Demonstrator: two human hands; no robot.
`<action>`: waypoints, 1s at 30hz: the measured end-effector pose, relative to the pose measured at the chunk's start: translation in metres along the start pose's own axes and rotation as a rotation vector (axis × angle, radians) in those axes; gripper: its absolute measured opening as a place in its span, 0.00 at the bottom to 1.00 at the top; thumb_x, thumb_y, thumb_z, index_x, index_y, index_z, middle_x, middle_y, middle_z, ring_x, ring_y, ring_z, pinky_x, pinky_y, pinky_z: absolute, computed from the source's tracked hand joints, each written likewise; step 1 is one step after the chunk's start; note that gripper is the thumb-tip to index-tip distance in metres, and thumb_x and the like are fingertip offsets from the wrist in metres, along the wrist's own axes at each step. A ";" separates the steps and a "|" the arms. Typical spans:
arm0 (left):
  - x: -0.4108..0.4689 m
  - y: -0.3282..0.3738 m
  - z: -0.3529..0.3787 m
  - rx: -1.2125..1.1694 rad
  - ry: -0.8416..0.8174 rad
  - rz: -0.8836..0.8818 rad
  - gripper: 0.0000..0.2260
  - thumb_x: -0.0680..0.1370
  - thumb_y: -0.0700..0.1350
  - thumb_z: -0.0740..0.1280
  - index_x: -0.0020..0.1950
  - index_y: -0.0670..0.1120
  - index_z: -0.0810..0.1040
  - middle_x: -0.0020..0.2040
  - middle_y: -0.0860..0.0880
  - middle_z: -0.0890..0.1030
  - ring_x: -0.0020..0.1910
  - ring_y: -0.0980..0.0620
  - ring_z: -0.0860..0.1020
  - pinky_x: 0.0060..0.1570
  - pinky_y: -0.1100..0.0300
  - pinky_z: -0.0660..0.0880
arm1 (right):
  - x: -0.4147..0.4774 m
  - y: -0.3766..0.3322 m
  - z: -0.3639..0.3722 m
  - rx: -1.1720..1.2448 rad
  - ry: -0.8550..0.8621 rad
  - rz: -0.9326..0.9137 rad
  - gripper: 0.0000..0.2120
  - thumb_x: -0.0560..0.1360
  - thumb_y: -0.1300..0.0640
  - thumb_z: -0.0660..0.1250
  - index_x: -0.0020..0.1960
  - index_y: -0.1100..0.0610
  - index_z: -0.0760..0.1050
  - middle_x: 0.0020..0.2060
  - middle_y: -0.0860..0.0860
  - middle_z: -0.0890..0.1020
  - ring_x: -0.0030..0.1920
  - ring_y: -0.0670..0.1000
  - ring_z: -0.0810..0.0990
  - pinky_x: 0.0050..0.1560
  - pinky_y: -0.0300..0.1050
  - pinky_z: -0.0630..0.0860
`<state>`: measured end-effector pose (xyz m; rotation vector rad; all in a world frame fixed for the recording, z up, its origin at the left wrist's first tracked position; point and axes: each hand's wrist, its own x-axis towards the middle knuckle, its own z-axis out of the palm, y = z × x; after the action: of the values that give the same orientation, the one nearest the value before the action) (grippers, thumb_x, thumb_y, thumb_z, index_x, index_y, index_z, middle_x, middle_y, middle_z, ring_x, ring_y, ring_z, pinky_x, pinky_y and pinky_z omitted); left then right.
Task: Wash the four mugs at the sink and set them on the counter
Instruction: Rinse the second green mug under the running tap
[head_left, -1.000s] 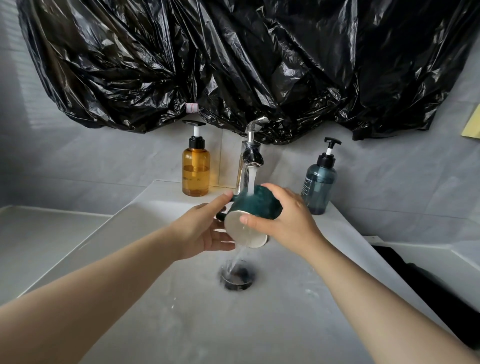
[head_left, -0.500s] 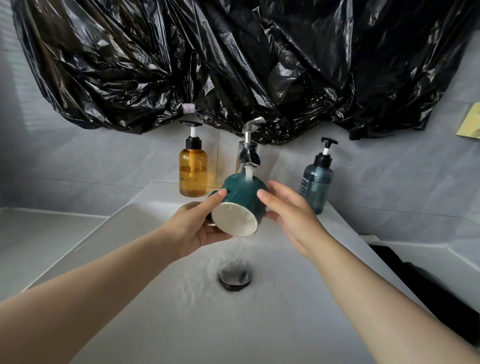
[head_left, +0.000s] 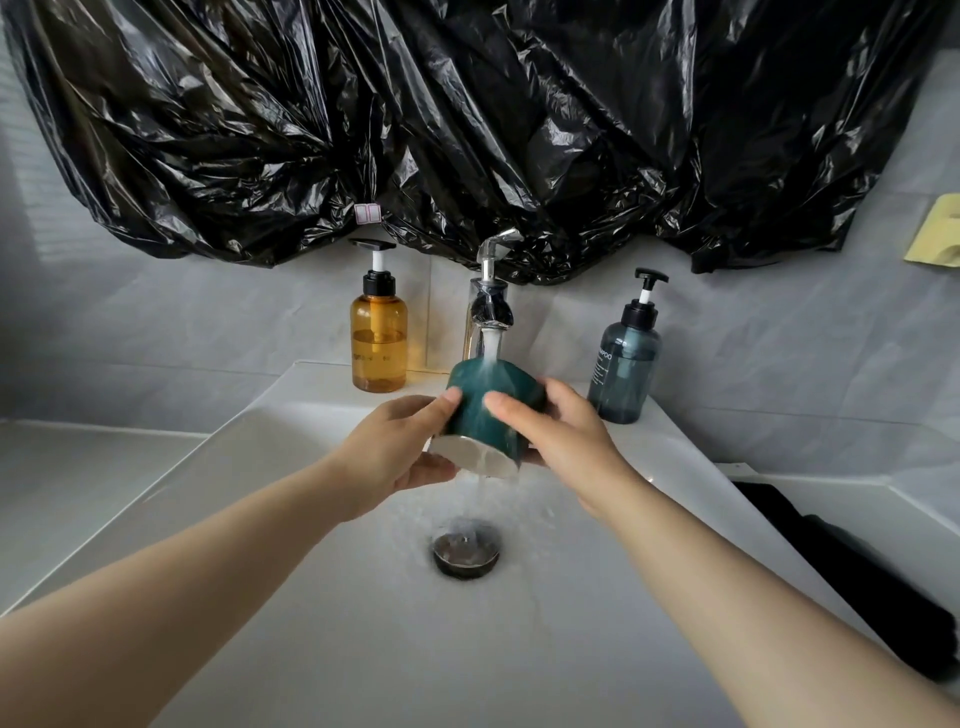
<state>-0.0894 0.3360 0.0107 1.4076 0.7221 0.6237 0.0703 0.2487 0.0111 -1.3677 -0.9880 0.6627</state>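
A dark green mug with a white inside is held mouth down and tilted toward me under the running tap. Water falls on its upturned base and runs off the rim into the white sink. My left hand grips the mug's left side, thumb on the wall and fingers under the rim. On the right side my right hand holds it, thumb across the front. The handle is hidden. No other mug is in view.
An amber pump bottle stands left of the tap and a blue-grey pump bottle right of it, both on the sink's back ledge. The drain lies below the mug. Black plastic sheeting hangs above. A dark cloth lies at right.
The mug has turned from mouth facing me to mouth down under the stream. My right hand, off the mug half a second ago, has closed on its right side.
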 end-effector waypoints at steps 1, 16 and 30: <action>0.000 -0.001 0.001 0.021 -0.007 -0.006 0.23 0.77 0.57 0.67 0.64 0.42 0.77 0.57 0.39 0.83 0.53 0.39 0.84 0.56 0.49 0.81 | 0.001 0.001 0.001 -0.009 0.011 -0.024 0.18 0.72 0.48 0.74 0.59 0.53 0.78 0.50 0.50 0.85 0.50 0.50 0.85 0.51 0.52 0.83; -0.004 -0.001 0.000 -0.151 -0.124 -0.042 0.29 0.69 0.62 0.72 0.63 0.45 0.77 0.60 0.38 0.82 0.56 0.38 0.83 0.57 0.48 0.80 | -0.001 -0.005 0.000 0.172 -0.184 0.102 0.20 0.77 0.44 0.65 0.63 0.55 0.76 0.57 0.54 0.83 0.55 0.53 0.83 0.58 0.48 0.80; -0.002 0.004 -0.004 -0.218 -0.010 -0.056 0.27 0.75 0.67 0.63 0.62 0.48 0.73 0.56 0.37 0.83 0.48 0.39 0.85 0.42 0.52 0.83 | 0.000 -0.002 0.003 0.127 -0.051 -0.081 0.09 0.81 0.60 0.62 0.57 0.56 0.79 0.51 0.54 0.84 0.45 0.46 0.84 0.50 0.42 0.81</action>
<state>-0.0936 0.3372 0.0149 1.1849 0.6628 0.6311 0.0674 0.2501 0.0134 -1.1988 -1.0195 0.6909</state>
